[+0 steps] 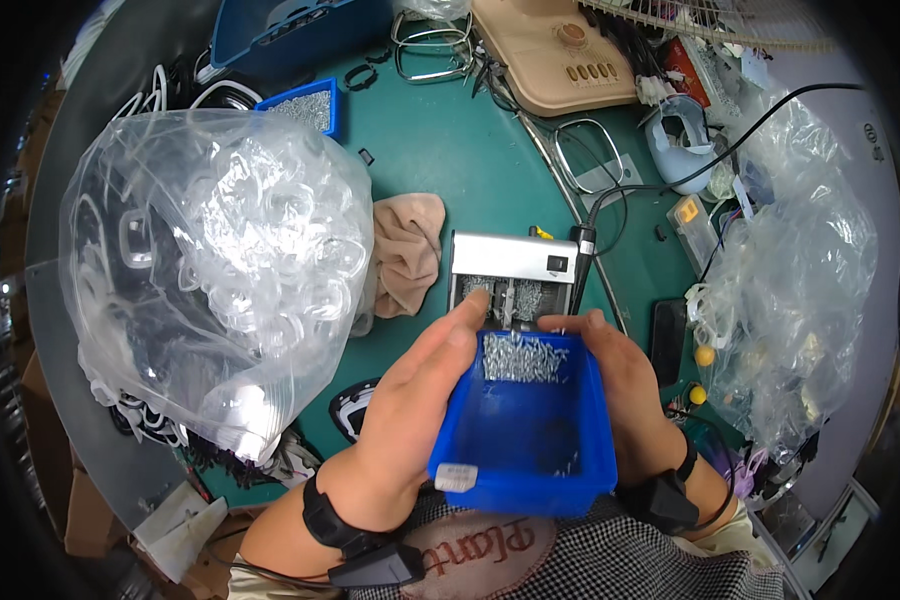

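Observation:
Between my two hands is a blue plastic bin (pixel 525 470) with small silver screws (pixel 522 360) gathered at its far end and a few loose near its close corner. My left hand (pixel 405 395) grips the bin's left wall, one fingertip reaching over the front of a screw feeder (pixel 505 252). My right hand (pixel 625 385) is closed round the right wall, its fingertips by the far rim. The bin's far end is right against the feeder's front. More screws lie in the feeder's tray, on both sides of its central rail.
A large clear bag of transparent plastic parts (pixel 240 230) fills the left, with a beige cloth (pixel 408 250) beside it. Behind stands another blue bin (pixel 315 108) of screws. An electric screwdriver (pixel 584 255) and its cable are right of the feeder, near a black phone (pixel 668 340).

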Demonstrator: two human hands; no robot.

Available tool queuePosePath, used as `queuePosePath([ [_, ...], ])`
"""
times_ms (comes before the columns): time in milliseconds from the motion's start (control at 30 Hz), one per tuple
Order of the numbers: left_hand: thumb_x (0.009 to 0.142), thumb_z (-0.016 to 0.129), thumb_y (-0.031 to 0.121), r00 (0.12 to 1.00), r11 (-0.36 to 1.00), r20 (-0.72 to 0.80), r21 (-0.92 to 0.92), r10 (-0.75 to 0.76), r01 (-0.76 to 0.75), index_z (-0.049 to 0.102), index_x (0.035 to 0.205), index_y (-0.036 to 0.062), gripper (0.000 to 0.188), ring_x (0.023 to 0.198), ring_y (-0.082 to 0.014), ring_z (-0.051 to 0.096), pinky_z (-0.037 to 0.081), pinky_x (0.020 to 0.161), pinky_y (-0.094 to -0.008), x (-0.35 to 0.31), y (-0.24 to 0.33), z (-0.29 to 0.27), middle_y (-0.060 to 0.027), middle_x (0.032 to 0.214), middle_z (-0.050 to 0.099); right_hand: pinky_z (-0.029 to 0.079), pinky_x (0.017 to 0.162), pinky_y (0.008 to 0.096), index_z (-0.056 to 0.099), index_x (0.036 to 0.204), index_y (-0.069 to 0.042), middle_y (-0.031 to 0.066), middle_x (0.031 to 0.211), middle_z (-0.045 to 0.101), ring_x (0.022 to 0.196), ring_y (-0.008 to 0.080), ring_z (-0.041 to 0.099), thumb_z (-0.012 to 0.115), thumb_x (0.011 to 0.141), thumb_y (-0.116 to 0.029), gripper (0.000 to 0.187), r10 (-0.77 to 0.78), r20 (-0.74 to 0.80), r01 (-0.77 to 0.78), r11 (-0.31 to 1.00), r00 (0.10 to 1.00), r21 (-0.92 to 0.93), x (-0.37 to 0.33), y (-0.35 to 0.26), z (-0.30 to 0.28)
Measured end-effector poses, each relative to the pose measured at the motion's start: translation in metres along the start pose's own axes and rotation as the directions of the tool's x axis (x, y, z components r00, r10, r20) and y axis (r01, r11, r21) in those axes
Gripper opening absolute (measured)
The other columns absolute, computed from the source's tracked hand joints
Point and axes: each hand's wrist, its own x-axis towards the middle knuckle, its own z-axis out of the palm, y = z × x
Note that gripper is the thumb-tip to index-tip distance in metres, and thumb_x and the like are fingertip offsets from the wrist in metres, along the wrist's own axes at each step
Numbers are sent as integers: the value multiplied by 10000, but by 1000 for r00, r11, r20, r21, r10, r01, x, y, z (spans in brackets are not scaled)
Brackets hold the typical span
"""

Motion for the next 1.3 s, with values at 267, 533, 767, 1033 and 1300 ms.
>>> queuePosePath([
  [267, 1009, 525, 305, 1000, 999, -10, -43, -26, 25, 338, 1460, -98, 633, 1403, -279, 373, 295, 1153, -368, 0, -3, 0, -238, 1503, 382, 539, 779, 263, 598, 1176, 52, 94, 972, 681, 840, 137, 656, 450, 1049, -393, 486, 12, 10, -13, 999, 1000, 43, -1, 5, -2],
  [533, 1014, 528, 316, 997, 997, 4, -3, -75, 75, 353, 1459, -87, 626, 1385, -274, 395, 322, 1137, -364, 2, -10, -4, -224, 1487, 406, 545, 777, 270, 600, 1177, 46, 95, 968, 685, 838, 144, 660, 462, 1043, -396, 483, 21, -23, -20, 999, 1000, 33, -3, 13, -7],
  [767, 1016, 530, 320, 999, 999, 15, 17, -33, 33, 336, 1466, -85, 635, 1373, -268, 409, 342, 1128, -363, -5, -7, -2, -224, 1492, 400, 547, 777, 276, 595, 1184, 58, 105, 977, 682, 841, 153, 661, 454, 1045, -402, 501, 33, -27, -33, 999, 999, -2, -7, 8, -2],
  [1033, 1029, 505, 284, 998, 999, 45, 11, -49, 49, 325, 1475, -76, 601, 1371, -269, 411, 334, 1135, -365, -4, -6, -8, -231, 1492, 395, 550, 756, 270, 595, 1171, 48, 95, 957, 681, 816, 146, 662, 460, 1043, -403, 487, 8, 7, -8, 999, 1000, 51, -12, 4, 3],
  [1300, 1016, 537, 274, 996, 996, 3, -2, -88, 88, 344, 1459, -91, 606, 1352, -269, 437, 348, 1124, -368, -4, -12, -11, -236, 1482, 409, 549, 735, 263, 607, 1158, 38, 84, 947, 682, 802, 137, 660, 462, 1044, -395, 470, 32, -70, -34, 999, 997, -18, -6, 16, -2],
])
